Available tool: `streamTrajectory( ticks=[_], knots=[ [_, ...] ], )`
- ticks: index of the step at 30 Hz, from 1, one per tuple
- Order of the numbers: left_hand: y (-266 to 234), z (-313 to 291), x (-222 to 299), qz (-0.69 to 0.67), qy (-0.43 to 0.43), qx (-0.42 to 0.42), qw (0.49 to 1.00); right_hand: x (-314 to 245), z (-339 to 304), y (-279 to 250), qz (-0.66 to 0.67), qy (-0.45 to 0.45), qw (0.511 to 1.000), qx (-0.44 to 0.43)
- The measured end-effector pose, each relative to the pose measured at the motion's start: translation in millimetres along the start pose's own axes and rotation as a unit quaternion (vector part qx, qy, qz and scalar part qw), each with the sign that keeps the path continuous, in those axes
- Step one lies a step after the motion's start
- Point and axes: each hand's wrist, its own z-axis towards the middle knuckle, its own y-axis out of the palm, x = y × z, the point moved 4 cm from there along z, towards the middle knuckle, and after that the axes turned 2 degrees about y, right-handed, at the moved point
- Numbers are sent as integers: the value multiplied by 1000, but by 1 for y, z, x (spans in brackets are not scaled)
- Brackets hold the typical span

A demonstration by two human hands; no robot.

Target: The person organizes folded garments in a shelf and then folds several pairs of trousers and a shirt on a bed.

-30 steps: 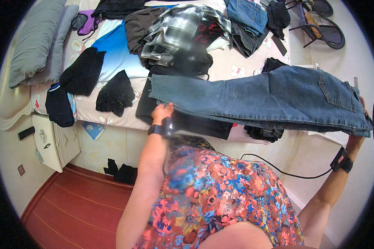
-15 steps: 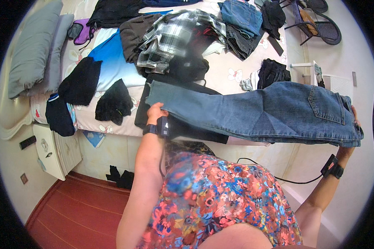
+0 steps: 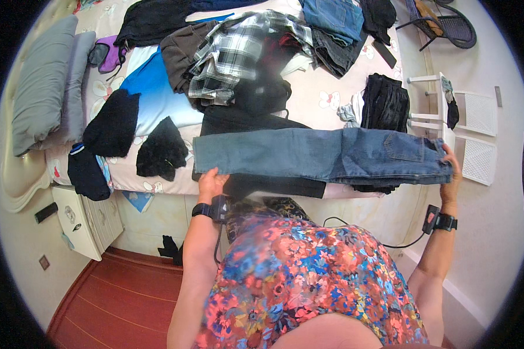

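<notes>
A pair of blue jeans (image 3: pixel 308 152), doubled lengthwise, stretches sideways between my hands at the bed's near edge. My left hand (image 3: pixel 213 181) is closed on the near corner by the leg hem. At the other end, my right hand (image 3: pixel 452 166) grips the waistband, with some of its fingers behind the denim. A back pocket shows near that end. Beneath the jeans lies a black garment (image 3: pixel 273 185), partly covered.
A plaid shirt (image 3: pixel 230 55), another pair of jeans (image 3: pixel 333 20) and black folded clothes (image 3: pixel 384 103) lie on the bed. Grey pillows (image 3: pixel 43 87) stand at left. A white rack (image 3: pixel 474 113) and dark chair (image 3: pixel 457 32) are at right; a white cabinet (image 3: pixel 78 224) is at lower left.
The jeans have come lower and nearer the bed, lying straighter and flatter. My right hand has moved left and up with the waistband; my left hand has shifted slightly down and left.
</notes>
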Motion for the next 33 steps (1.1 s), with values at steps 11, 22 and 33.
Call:
streamTrajectory(
  ticks=[11, 22, 33],
  knots=[
    [2, -14, 11, -3, 7, -30, 1000, -198, -10, 201, -65, -435, 872, -214],
    [-6, -27, 25, 27, -44, -28, 998, -149, -44, 320, 26, -184, 955, -231],
    [36, -71, 17, 366, 288, 19, 884, 15, -71, 303, 300, 415, 854, -89]
  ],
)
